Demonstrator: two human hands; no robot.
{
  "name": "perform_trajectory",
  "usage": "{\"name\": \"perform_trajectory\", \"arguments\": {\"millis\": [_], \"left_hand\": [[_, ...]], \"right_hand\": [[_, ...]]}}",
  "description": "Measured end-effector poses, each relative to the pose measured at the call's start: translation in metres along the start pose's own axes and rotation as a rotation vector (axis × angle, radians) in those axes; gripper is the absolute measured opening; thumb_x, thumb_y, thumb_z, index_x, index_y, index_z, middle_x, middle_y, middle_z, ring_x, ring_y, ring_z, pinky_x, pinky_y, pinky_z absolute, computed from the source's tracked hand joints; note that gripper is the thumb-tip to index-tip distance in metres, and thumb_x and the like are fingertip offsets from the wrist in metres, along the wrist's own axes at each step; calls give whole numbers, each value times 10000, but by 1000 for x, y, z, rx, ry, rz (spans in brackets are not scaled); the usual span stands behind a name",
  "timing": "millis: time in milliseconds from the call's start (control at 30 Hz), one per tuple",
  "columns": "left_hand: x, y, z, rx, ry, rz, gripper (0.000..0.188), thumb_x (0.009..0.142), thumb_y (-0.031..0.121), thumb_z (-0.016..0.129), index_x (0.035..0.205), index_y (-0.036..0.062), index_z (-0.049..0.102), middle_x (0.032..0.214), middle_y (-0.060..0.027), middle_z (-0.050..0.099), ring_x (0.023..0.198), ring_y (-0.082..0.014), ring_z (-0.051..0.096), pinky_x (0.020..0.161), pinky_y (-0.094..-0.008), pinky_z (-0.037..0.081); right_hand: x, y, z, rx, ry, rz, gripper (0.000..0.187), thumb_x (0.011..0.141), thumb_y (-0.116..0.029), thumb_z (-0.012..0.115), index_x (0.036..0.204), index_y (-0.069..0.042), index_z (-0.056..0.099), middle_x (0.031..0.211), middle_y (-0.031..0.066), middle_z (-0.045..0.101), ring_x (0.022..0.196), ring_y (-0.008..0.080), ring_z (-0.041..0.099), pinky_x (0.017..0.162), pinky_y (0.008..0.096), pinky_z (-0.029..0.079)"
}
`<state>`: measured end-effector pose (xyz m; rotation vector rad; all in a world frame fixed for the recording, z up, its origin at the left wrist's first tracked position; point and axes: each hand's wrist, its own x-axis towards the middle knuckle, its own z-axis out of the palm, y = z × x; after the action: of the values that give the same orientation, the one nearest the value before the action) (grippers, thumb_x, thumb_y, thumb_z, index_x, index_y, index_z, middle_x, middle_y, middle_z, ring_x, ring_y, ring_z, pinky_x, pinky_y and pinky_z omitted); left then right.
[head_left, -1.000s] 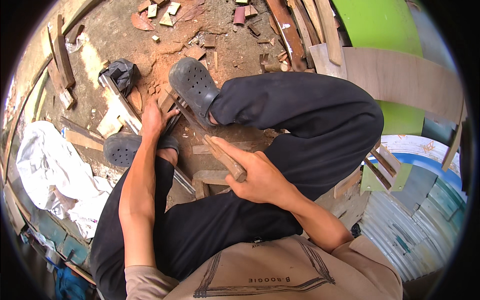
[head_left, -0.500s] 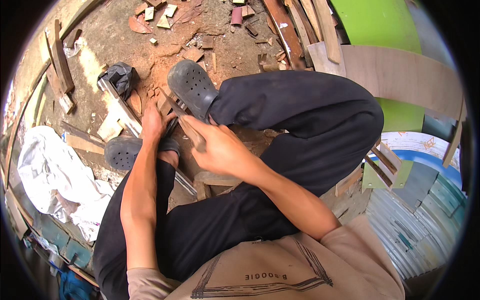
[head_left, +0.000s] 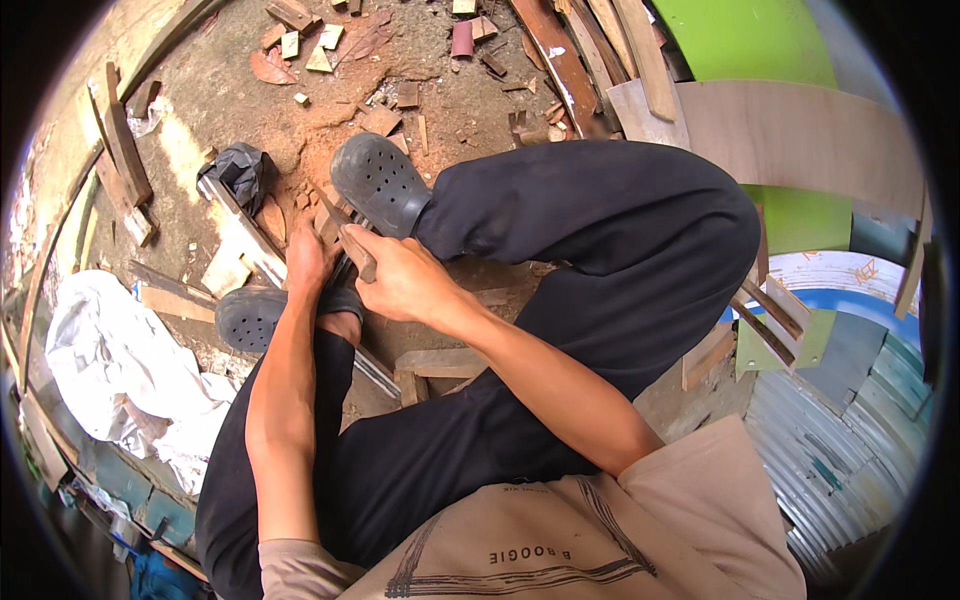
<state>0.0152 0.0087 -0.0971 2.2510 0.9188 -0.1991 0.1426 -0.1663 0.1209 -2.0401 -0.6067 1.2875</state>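
Observation:
My right hand (head_left: 400,280) is closed round the wooden handle (head_left: 358,256) of what looks like a handsaw. Its thin brown blade (head_left: 330,209) points away to the far left, between my feet. My left hand (head_left: 308,258) grips a small piece of wood (head_left: 326,226) just beside the blade, its fingers partly hidden. Under both hands runs a long narrow strip with pale edges (head_left: 245,232). My grey clogs stand either side, the right clog (head_left: 380,182) touching the work area and the left clog (head_left: 250,320) nearer me. Where blade and wood meet is hard to make out.
Reddish dust and wood offcuts (head_left: 380,121) litter the ground ahead. A crumpled black bag (head_left: 240,172) lies beyond my left hand, a white cloth (head_left: 125,360) to the left. Planks (head_left: 560,60) and a curved plywood sheet (head_left: 800,140) lie right. A low wooden block (head_left: 440,362) sits between my legs.
My right hand has moved forward and left with the handsaw, its handle now closer to my left hand. The left hand stays on the wood.

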Motion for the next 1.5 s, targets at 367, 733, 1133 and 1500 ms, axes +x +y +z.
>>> {"name": "perform_trajectory", "arguments": {"millis": [367,733,1133,1500], "left_hand": [[-12,-17,10,-23,-40,-57,898,706,513,903,1324,-45,567,1130,-286,691,1119,-468,640,930,-522,517],[-14,9,2,105,-72,-58,939,722,554,879,1364,-43,543,1183,-290,681,1145,-450,637,943,-519,514],[-20,18,-6,144,-21,-49,921,693,587,878,1314,-22,576,1238,-258,675,1197,-404,627,964,-503,493],[-19,28,-15,182,-32,-122,924,702,570,874,1350,-5,552,1243,-195,678,1250,-350,594,1007,-488,471]], "right_hand": [[19,-4,2,-61,-8,14,690,834,-103,624,1502,-24,474,1036,321,694,919,469,699,825,492,555],[-13,-6,-1,-52,38,-30,663,837,-112,653,1473,-11,496,968,311,701,934,484,688,818,489,553],[-17,-19,-15,-54,-29,-25,668,844,-119,660,1481,-16,487,1069,322,701,1062,502,655,929,511,536],[-59,-27,-31,-115,-6,-92,661,852,-70,636,1498,-51,500,1188,316,684,1163,419,675,986,429,514]]}}
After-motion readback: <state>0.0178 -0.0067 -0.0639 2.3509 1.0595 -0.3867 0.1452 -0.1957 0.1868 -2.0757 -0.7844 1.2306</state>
